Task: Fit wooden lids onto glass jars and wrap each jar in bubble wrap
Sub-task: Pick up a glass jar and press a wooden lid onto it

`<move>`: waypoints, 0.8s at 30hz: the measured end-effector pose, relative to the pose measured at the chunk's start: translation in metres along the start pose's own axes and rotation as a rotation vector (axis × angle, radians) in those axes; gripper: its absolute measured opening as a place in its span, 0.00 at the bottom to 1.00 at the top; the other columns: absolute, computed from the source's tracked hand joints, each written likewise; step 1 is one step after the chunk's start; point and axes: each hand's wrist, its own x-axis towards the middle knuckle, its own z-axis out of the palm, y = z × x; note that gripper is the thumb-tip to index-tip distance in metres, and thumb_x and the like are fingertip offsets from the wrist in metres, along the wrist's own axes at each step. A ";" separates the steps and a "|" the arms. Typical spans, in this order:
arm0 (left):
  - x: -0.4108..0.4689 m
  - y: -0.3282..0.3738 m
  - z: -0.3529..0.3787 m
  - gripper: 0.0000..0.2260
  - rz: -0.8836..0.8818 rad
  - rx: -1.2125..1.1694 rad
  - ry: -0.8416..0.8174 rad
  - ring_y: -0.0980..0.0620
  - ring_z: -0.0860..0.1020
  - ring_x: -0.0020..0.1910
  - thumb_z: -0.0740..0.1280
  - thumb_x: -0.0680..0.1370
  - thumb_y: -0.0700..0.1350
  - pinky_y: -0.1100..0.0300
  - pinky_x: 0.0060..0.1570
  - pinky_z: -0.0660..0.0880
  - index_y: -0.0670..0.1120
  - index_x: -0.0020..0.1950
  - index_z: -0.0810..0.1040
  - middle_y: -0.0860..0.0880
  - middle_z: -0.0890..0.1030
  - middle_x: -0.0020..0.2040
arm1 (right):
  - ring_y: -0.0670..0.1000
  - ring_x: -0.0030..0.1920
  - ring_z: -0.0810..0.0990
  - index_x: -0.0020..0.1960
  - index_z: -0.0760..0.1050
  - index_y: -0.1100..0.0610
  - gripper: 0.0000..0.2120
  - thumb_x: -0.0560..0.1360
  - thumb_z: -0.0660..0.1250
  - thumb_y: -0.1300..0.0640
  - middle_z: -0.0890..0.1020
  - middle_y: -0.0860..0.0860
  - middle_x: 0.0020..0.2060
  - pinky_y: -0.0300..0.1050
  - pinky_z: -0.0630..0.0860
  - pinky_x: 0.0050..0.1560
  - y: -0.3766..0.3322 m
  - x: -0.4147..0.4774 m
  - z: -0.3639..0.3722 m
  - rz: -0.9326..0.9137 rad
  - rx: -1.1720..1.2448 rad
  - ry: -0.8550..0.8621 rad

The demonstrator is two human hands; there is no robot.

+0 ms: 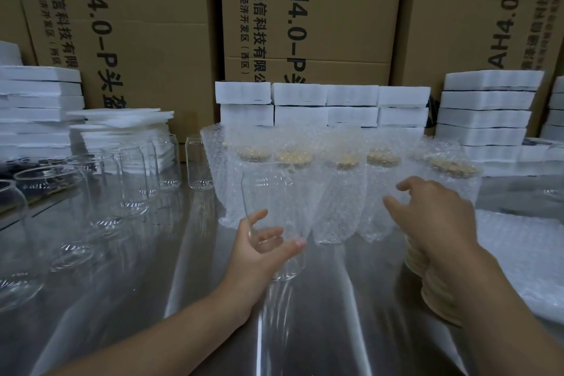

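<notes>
Left hand [262,249] fingers grasp bare jar [271,217]; right hand [433,217] released above lid stack [427,284], wrapped jars [341,192] behind.

The cardboard boxes [146,24] behind the table read "AH4.0-P" beside Chinese print.

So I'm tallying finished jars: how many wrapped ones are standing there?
5 wrapped jars, in a row behind the hands: far left, next, middle, right of middle, far right. More may hide behind.

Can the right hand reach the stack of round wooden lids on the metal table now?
Probably yes. The right hand hovers open just above the stack of round wooden lids, and nothing lies between them.
</notes>
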 end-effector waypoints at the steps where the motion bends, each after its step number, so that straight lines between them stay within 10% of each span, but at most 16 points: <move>1: 0.000 -0.001 -0.001 0.36 0.023 0.038 0.006 0.55 0.79 0.56 0.78 0.57 0.52 0.61 0.48 0.75 0.59 0.63 0.69 0.50 0.79 0.57 | 0.58 0.61 0.74 0.68 0.69 0.51 0.24 0.77 0.60 0.41 0.76 0.54 0.63 0.52 0.70 0.59 0.003 0.002 0.000 0.043 0.001 -0.040; 8: 0.001 -0.008 -0.001 0.35 0.071 0.126 -0.029 0.60 0.76 0.58 0.79 0.56 0.53 0.66 0.46 0.74 0.63 0.60 0.68 0.54 0.77 0.59 | 0.58 0.67 0.68 0.70 0.65 0.52 0.32 0.74 0.62 0.35 0.69 0.53 0.68 0.51 0.62 0.65 0.017 0.010 0.006 0.207 -0.086 -0.314; 17: 0.001 -0.012 0.000 0.36 0.112 0.202 -0.015 0.64 0.74 0.57 0.79 0.55 0.54 0.70 0.46 0.71 0.64 0.59 0.68 0.57 0.76 0.57 | 0.60 0.64 0.71 0.67 0.71 0.55 0.29 0.70 0.71 0.45 0.73 0.57 0.64 0.52 0.71 0.62 0.017 0.011 0.006 0.100 0.219 -0.115; 24: 0.003 -0.012 -0.001 0.36 0.130 0.271 0.005 0.65 0.72 0.59 0.79 0.54 0.54 0.63 0.55 0.73 0.66 0.58 0.67 0.60 0.74 0.57 | 0.52 0.53 0.80 0.54 0.72 0.48 0.33 0.55 0.74 0.34 0.76 0.53 0.56 0.51 0.79 0.50 -0.020 -0.011 -0.010 -0.105 1.113 0.033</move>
